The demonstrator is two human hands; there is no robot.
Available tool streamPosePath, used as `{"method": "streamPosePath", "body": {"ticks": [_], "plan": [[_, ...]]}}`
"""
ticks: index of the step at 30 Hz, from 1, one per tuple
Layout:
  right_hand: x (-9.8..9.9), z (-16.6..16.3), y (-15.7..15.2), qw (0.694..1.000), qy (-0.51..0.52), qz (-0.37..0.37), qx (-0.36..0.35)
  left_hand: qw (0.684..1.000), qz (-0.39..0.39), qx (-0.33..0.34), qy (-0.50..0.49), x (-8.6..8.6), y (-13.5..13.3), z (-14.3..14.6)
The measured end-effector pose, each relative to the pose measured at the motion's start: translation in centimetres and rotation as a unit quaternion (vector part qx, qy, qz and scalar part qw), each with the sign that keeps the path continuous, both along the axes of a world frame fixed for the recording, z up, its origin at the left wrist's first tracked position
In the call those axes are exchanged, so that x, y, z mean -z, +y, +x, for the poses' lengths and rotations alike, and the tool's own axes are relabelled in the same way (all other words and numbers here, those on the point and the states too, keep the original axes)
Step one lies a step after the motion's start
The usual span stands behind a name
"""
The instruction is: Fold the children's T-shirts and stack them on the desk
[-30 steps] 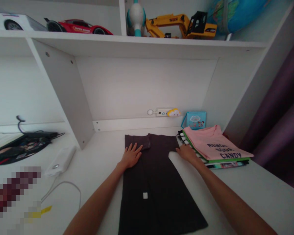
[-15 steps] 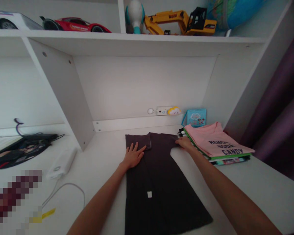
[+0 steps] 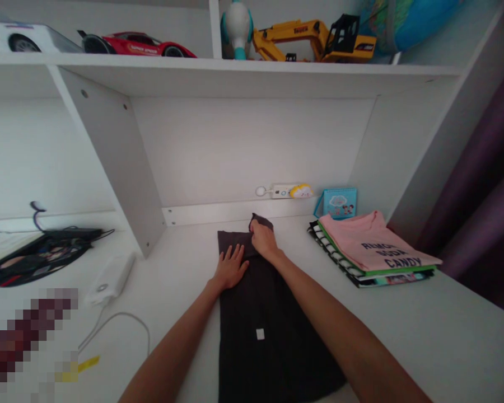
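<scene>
A dark garment, looking like a T-shirt [image 3: 252, 358], lies lengthwise on the white desk with a small white tag near its middle. My left hand [image 3: 231, 267] rests flat on its upper left part, fingers spread over the folded cloth. Closed on the right sleeve, my right hand [image 3: 264, 239] holds that cloth folded inward over the top of the shirt. A bit of the sleeve sticks up beyond its fingers. My right forearm hides part of the shirt's right side.
Folded clothes, a pink shirt [image 3: 373, 240] on top, lie at the right. Behind stand a blue desk calendar [image 3: 340, 202] and a power strip [image 3: 281, 191]. A white device [image 3: 111, 279] with a cable sits left. Toys, including a yellow excavator [image 3: 311, 39], fill the shelf above.
My right hand has moved left from beside the clothes stack, bringing the shirt's right sleeve inward over the top. My left hand stays on the cloth. The view has shifted slightly.
</scene>
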State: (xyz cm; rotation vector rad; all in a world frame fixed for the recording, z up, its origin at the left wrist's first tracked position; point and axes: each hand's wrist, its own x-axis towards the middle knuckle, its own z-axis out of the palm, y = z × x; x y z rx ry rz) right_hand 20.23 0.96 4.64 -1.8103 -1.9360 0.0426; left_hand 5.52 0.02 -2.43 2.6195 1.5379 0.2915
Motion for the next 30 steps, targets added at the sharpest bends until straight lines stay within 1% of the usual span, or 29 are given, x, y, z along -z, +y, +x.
{"method": "streamPosePath", "body": {"ticks": [2,4,6,7,8,10,11,13,15,17,19,21,22,24,27,28,30], "plan": [[1.1,-2.4,-0.1,0.999,-0.01,-0.013,-0.029,1.0,-0.004,0.0,0.003,0.0,0.0,-0.1],[1.9,-3.8,-0.5,0.998,-0.017,-0.028,-0.048,1.0,-0.007,0.005,0.007,0.0,0.0,-0.2],[2.0,-4.2,-1.1,0.997,-0.021,-0.038,-0.064,1.0,-0.007,0.006,0.011,-0.1,0.0,-0.2],[1.9,-3.9,-1.6,0.996,-0.022,-0.041,-0.074,1.0,-0.006,0.005,0.013,0.0,0.1,-0.2],[1.5,-3.2,-2.2,0.995,-0.024,-0.043,-0.084,1.0,-0.003,0.004,0.016,0.0,0.1,-0.3],[0.8,-0.8,-3.9,0.993,-0.031,-0.047,-0.1,1.0,0.006,0.003,0.021,0.3,0.2,-0.3],[0.5,0.8,-5.1,0.992,-0.035,-0.054,-0.106,1.0,0.013,0.003,0.023,0.4,0.3,-0.3],[0.5,4.4,-8.0,0.99,-0.041,-0.091,-0.104,0.999,0.025,0.003,0.027,0.6,0.4,-0.3],[1.2,7.6,-11.5,0.984,-0.031,-0.147,-0.093,0.999,0.028,0.0,0.033,0.6,0.4,-0.2],[2.5,9.7,-15.0,0.979,0.003,-0.187,-0.076,0.999,0.026,0.0,0.036,0.6,0.4,-0.1],[3.7,10.5,-18.1,0.974,0.051,-0.214,-0.061,0.999,0.023,-0.001,0.04,0.4,0.4,-0.1],[4.4,10.3,-20.4,0.968,0.084,-0.23,-0.052,0.999,0.02,-0.002,0.043,0.3,0.4,0.0],[4.4,10.1,-21.2,0.969,0.088,-0.223,-0.052,0.999,0.02,-0.003,0.044,0.3,0.5,0.0],[4.1,9.4,-22.5,0.982,0.07,-0.168,-0.042,0.999,0.022,-0.004,0.044,0.3,0.5,0.1],[3.7,8.1,-23.8,0.999,0.003,-0.026,-0.028,0.999,0.021,-0.008,0.044,0.5,0.6,0.1],[3.9,7.6,-24.2,0.999,-0.024,0.018,-0.039,0.999,0.021,-0.01,0.043,0.5,0.6,0.1],[4.7,6.5,-25.0,0.988,-0.081,0.093,-0.094,0.999,0.019,-0.013,0.039,0.7,0.6,0.0]]}}
